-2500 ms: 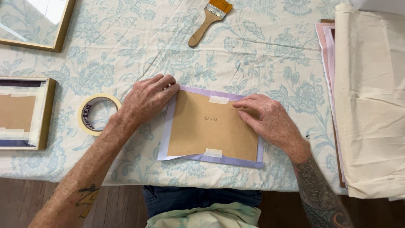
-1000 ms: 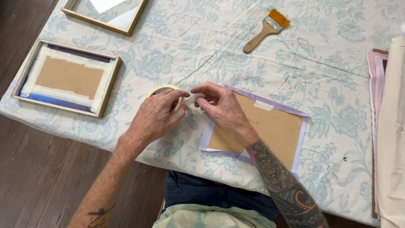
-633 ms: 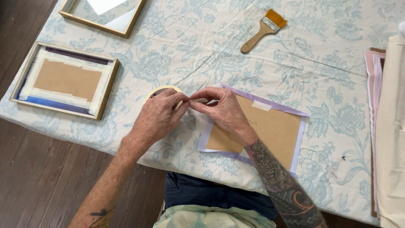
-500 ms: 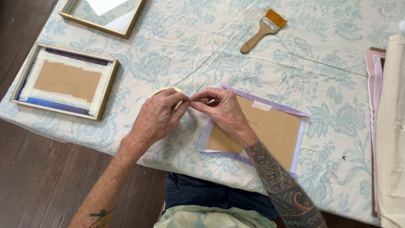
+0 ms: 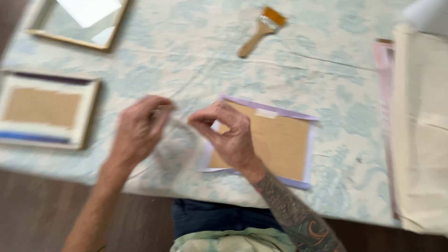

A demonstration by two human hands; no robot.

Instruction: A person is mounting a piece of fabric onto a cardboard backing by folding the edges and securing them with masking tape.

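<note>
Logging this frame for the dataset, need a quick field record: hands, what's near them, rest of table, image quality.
left hand: raised over the tablecloth, fingers curled, blurred; what it grips cannot be told
right hand: pinched, over the left edge of the brown board
brown board: flat, on a lilac-edged sheet, tape piece at its top edge
left side: framed board; glass frame beyond it
top: paintbrush
right side: cream cloth
quality: motion blur
</note>
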